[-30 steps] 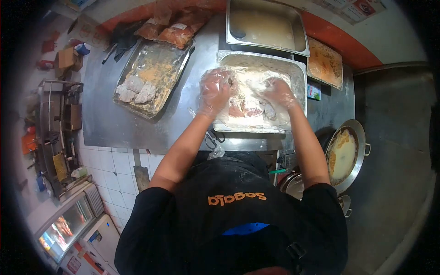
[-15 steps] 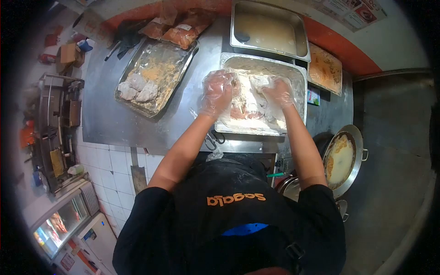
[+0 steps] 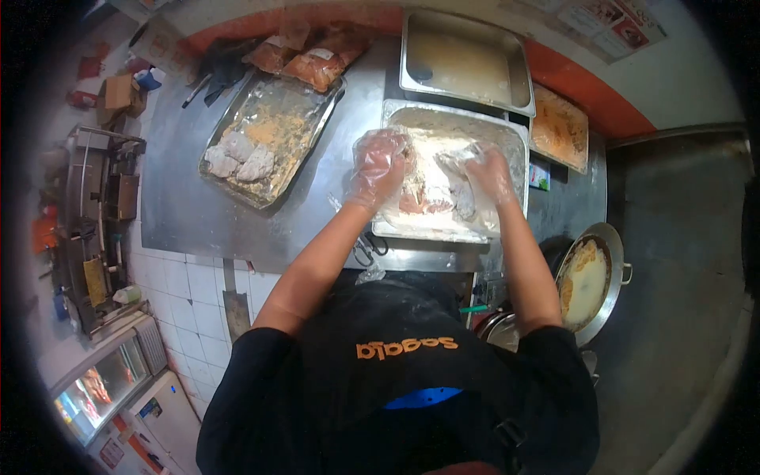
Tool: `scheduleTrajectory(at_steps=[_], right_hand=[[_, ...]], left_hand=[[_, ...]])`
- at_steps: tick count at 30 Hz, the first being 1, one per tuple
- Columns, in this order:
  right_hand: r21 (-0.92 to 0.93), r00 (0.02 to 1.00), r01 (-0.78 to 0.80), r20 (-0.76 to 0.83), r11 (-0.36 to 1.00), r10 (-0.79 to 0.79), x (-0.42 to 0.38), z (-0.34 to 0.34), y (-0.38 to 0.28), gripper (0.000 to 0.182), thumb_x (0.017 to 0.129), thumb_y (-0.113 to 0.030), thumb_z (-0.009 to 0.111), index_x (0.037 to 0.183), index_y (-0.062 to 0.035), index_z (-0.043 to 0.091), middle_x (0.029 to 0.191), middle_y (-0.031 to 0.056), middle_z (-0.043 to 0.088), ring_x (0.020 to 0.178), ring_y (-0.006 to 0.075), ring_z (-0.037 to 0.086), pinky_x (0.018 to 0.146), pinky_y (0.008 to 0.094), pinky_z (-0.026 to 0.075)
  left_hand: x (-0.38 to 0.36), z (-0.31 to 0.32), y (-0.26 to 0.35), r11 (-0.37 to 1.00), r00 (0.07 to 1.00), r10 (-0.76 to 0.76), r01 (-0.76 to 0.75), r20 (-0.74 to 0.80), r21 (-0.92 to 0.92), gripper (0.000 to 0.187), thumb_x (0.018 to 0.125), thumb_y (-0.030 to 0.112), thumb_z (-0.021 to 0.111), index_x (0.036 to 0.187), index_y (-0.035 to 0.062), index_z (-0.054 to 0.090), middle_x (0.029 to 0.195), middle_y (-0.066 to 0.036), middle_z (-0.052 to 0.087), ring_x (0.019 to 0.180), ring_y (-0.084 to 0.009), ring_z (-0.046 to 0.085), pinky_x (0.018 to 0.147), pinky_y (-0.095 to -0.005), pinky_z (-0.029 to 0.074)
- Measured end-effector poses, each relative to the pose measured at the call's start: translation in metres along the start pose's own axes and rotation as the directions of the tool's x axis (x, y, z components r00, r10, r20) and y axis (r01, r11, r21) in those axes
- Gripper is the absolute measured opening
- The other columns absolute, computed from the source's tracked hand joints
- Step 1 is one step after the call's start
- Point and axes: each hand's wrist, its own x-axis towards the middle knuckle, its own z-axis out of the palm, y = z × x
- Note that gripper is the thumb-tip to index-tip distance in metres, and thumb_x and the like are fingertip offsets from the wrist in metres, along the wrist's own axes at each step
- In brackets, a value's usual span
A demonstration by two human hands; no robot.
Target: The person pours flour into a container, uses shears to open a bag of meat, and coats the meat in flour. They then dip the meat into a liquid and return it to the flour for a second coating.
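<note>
A metal pan of white flour lies in front of me, with raw meat pieces in its near part. Clear plastic gloves cover both hands. My left hand is at the pan's left side, fingers curled inward; what they grip, if anything, is hidden. Over the right half, my right hand has its fingers closed on a flour-coated piece of meat. Another floured piece lies below that hand.
Left stands a tray with several floured pieces. Behind are bags of reddish contents and a pan of cloudy liquid. An orange-crusted tray is at right, a wok lower right. Scissors lie at the front edge.
My right hand has shifted slightly down and turned over the flour. My left hand stays at the pan's left side. The whole view has tilted a little.
</note>
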Motion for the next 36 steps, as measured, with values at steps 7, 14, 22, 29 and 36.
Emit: scheduleTrajectory(at_steps=[7, 14, 22, 29, 36], right_hand=[[-0.026, 0.997, -0.074, -0.025, 0.997, 0.073, -0.019, -0.009, -0.004, 0.045, 0.071, -0.018, 0.07, 0.109, 0.0058, 0.063, 0.105, 0.0228, 0.066, 0.101, 0.0303, 0.064, 0.089, 0.0357, 0.048], [-0.084, 0.962, -0.266, 0.041, 0.96, 0.27, -0.026, -0.015, -0.01, 0.051, 0.067, -0.021, 0.071, 0.11, 0.0053, 0.063, 0.105, 0.026, 0.066, 0.099, 0.0328, 0.065, 0.088, 0.0371, 0.05], [0.024, 0.884, -0.422, 0.232, 0.906, 0.405, -0.007, -0.07, -0.037, 0.035, 0.075, -0.02, 0.063, 0.094, 0.0085, 0.064, 0.085, 0.0131, 0.066, 0.077, 0.0223, 0.06, 0.07, 0.035, 0.048], [0.623, 0.935, -0.354, 0.209, 0.697, 0.288, 0.059, -0.112, -0.03, 0.03, 0.076, -0.01, 0.06, 0.103, 0.0044, 0.063, 0.095, 0.0093, 0.065, 0.085, 0.0178, 0.061, 0.079, 0.031, 0.048], [0.033, 0.997, -0.059, -0.051, 0.998, 0.061, 0.158, -0.093, -0.07, 0.044, 0.067, -0.011, 0.072, 0.106, 0.0061, 0.062, 0.099, 0.0133, 0.067, 0.088, 0.0244, 0.065, 0.082, 0.0329, 0.05]], left_hand=[[0.006, -0.018, 0.02, 0.997, 0.993, -0.07, 0.074, 0.098, -0.034, 0.034, 0.08, 0.017, 0.058, 0.113, 0.0088, 0.061, 0.119, -0.013, 0.054, 0.116, -0.0284, 0.048, 0.107, -0.0408, 0.033], [0.007, -0.017, 0.024, 0.99, 0.992, -0.105, 0.111, 0.066, -0.088, 0.032, 0.078, 0.015, 0.059, 0.107, 0.0067, 0.064, 0.114, -0.013, 0.058, 0.111, -0.028, 0.052, 0.101, -0.0394, 0.04], [0.003, -0.007, 0.016, 0.923, 0.989, -0.146, 0.138, 0.003, -0.36, 0.033, 0.078, 0.011, 0.058, 0.11, 0.0128, 0.066, 0.116, -0.008, 0.058, 0.114, -0.024, 0.051, 0.104, -0.0365, 0.037], [0.006, -0.014, 0.02, 0.984, 0.997, 0.029, -0.041, 0.073, 0.171, 0.032, 0.079, 0.017, 0.056, 0.109, 0.0125, 0.067, 0.117, -0.007, 0.062, 0.116, -0.0252, 0.051, 0.106, -0.038, 0.034], [0.009, -0.02, 0.028, 0.998, 0.992, -0.038, 0.032, 0.117, 0.048, 0.035, 0.078, 0.017, 0.056, 0.111, 0.0126, 0.067, 0.12, -0.009, 0.062, 0.117, -0.0264, 0.052, 0.106, -0.041, 0.034]])
